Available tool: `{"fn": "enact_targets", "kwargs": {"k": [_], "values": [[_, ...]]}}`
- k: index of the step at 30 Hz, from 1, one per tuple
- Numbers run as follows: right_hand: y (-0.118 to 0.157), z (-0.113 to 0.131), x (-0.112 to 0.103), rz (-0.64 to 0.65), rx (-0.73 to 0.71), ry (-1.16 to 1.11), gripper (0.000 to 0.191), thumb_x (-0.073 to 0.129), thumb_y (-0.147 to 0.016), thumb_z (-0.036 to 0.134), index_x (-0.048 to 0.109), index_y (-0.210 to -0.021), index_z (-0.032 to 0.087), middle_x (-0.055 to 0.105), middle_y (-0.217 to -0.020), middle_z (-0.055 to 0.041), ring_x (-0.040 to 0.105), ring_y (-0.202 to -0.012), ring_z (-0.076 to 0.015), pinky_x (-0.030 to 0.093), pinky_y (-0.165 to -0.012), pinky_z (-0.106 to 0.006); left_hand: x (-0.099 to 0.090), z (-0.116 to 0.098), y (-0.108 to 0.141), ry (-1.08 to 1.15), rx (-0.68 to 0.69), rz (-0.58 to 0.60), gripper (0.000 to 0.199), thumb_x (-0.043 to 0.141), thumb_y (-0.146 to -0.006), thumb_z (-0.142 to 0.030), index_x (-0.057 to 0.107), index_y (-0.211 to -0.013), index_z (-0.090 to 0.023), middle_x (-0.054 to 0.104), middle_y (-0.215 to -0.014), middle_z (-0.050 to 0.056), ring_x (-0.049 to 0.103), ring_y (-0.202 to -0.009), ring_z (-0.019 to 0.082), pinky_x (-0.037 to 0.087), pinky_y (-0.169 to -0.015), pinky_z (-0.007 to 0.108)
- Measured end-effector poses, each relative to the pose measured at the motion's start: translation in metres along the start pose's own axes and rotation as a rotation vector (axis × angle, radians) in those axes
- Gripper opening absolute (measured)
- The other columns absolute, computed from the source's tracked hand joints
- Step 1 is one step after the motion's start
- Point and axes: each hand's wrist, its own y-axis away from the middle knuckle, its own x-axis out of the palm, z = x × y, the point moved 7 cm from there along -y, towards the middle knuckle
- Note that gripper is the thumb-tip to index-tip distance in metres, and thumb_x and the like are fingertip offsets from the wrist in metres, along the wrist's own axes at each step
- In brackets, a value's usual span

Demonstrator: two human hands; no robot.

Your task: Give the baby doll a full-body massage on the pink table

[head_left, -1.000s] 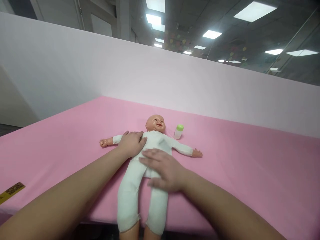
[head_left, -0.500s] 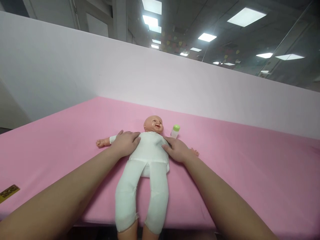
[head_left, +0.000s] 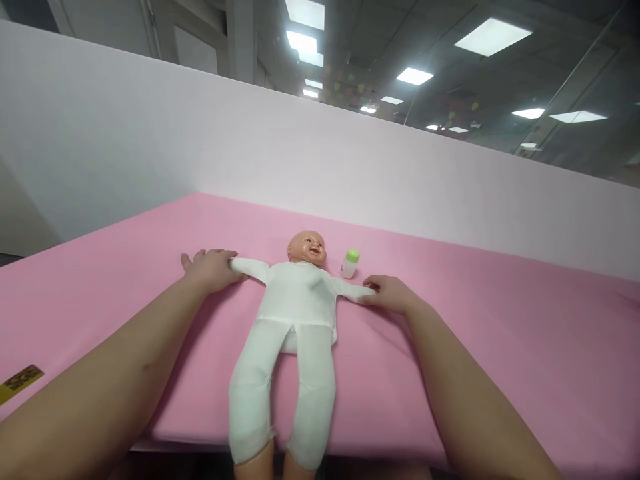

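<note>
A baby doll (head_left: 300,293) in a white cloth suit lies on its back, head away from me and arms stretched out sideways. My left hand (head_left: 210,269) covers the end of the doll's arm on the left, its index finger and thumb around the sleeve end. On the other side, my right hand (head_left: 393,293) is closed around the end of the opposite arm. Both doll hands are hidden under mine. Beside the doll's head, close to my right hand, stands a small bottle (head_left: 350,265) with a green cap.
The doll lies on a pink padded table (head_left: 475,347), its lower legs reaching past the front edge. A low white wall (head_left: 320,160) borders the back and left, with glass above it on the right. A yellow label (head_left: 21,382) is at the left front.
Both my hands have slid outward from the doll's chest and shoulders along its arms to their ends. The white sleeves and the whole bottle now show. The doll's body has hardly moved.
</note>
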Motion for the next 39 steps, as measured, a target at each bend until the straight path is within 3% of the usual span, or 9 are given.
{"fn": "enact_targets", "kwargs": {"k": [4, 7, 12, 17, 21, 24, 28, 33, 39], "values": [[-0.003, -0.016, -0.003, -0.005, 0.042, -0.019, 0.067, 0.090, -0.072, 0.053, 0.073, -0.131, 0.026, 0.073, -0.124, -0.0086, 0.069, -0.105, -0.0292, 0.052, -0.085, -0.036, 0.005, 0.022, -0.006, 0.133, -0.126, 0.026, 0.077, 0.077, -0.072, -0.072, 0.069, -0.135, -0.028, 0.073, -0.129, 0.018, 0.063, -0.121, 0.048, 0.039, -0.110, 0.064], [-0.004, -0.019, -0.005, -0.015, 0.079, -0.017, 0.066, 0.092, -0.067, 0.052, 0.075, -0.125, 0.026, 0.074, -0.118, -0.0085, 0.070, -0.100, -0.0291, 0.051, -0.078, -0.035, 0.007, 0.025, -0.009, 0.268, -0.111, 0.004, 0.084, 0.082, -0.069, -0.065, 0.065, -0.142, -0.027, 0.072, -0.135, 0.015, 0.067, -0.119, 0.043, 0.050, -0.095, 0.047], [-0.003, -0.013, -0.011, -0.096, 0.171, 0.054, 0.052, 0.082, -0.074, 0.068, 0.076, -0.098, 0.022, 0.075, -0.101, -0.0111, 0.069, -0.086, -0.0283, 0.045, -0.067, -0.033, 0.009, 0.028, -0.010, 0.527, -0.121, -0.066, 0.083, 0.091, -0.063, -0.043, 0.067, -0.140, -0.026, 0.075, -0.128, 0.010, 0.072, -0.109, 0.035, 0.052, -0.091, 0.040], [-0.002, -0.014, -0.011, -0.099, 0.210, 0.023, 0.050, 0.085, -0.070, 0.067, 0.071, -0.086, 0.022, 0.074, -0.094, -0.0086, 0.065, -0.078, -0.0252, 0.040, -0.061, -0.032, 0.013, 0.032, -0.011, 0.879, -0.194, -0.102, 0.087, 0.094, -0.055, -0.026, 0.068, -0.138, -0.024, 0.074, -0.128, 0.011, 0.072, -0.108, 0.031, 0.055, -0.087, 0.036], [-0.007, -0.027, -0.009, -0.157, 0.193, -0.282, 0.048, 0.085, -0.074, 0.063, 0.069, -0.087, 0.020, 0.072, -0.089, -0.0060, 0.061, -0.073, -0.0194, 0.042, -0.060, -0.029, 0.020, 0.032, -0.012, 1.136, -0.279, -0.097, 0.091, 0.090, -0.058, -0.023, 0.062, -0.144, -0.022, 0.076, -0.114, 0.013, 0.073, -0.088, 0.027, 0.058, -0.075, 0.037], [-0.015, -0.039, -0.007, -0.256, 0.168, -0.621, 0.046, 0.081, -0.083, 0.062, 0.064, -0.083, 0.019, 0.064, -0.075, -0.0026, 0.050, -0.062, -0.0133, 0.039, -0.056, -0.027, 0.023, 0.031, -0.012, 1.265, -0.343, -0.083, 0.078, 0.085, -0.065, -0.025, 0.063, -0.140, -0.019, 0.074, -0.095, 0.008, 0.067, -0.068, 0.020, 0.056, -0.067, 0.035], [-0.029, -0.051, 0.004, -0.322, 0.139, -0.986, 0.042, 0.083, -0.086, 0.055, 0.062, -0.085, 0.019, 0.057, -0.070, -0.0008, 0.047, -0.059, -0.0124, 0.040, -0.051, -0.025, 0.024, 0.029, -0.012, 1.312, -0.386, -0.072, 0.042, 0.078, -0.072, -0.025, 0.073, -0.112, -0.017, 0.072, -0.087, 0.007, 0.066, -0.068, 0.019, 0.054, -0.064, 0.031], [-0.042, -0.051, 0.026, -0.250, 0.145, -1.405, 0.019, 0.075, -0.092, 0.034, 0.063, -0.096, 0.021, 0.064, -0.087, -0.0047, 0.057, -0.069, -0.0145, 0.056, -0.059, -0.025, 0.027, 0.030, -0.015, 1.323, -0.428, -0.094, 0.034, 0.075, -0.077, -0.025, 0.073, -0.110, -0.016, 0.071, -0.087, 0.008, 0.064, -0.068, 0.018, 0.052, -0.063, 0.030], [-0.042, -0.038, 0.037, -0.177, 0.146, -1.393, 0.021, 0.067, -0.098, 0.042, 0.059, -0.098, 0.023, 0.064, -0.088, -0.0055, 0.061, -0.073, -0.0179, 0.060, -0.064, -0.029, 0.026, 0.028, -0.015, 1.294, -0.499, -0.096, 0.034, 0.066, -0.088, -0.031, 0.072, -0.118, -0.017, 0.073, -0.091, 0.008, 0.065, -0.067, 0.018, 0.053, -0.063, 0.031]]}}
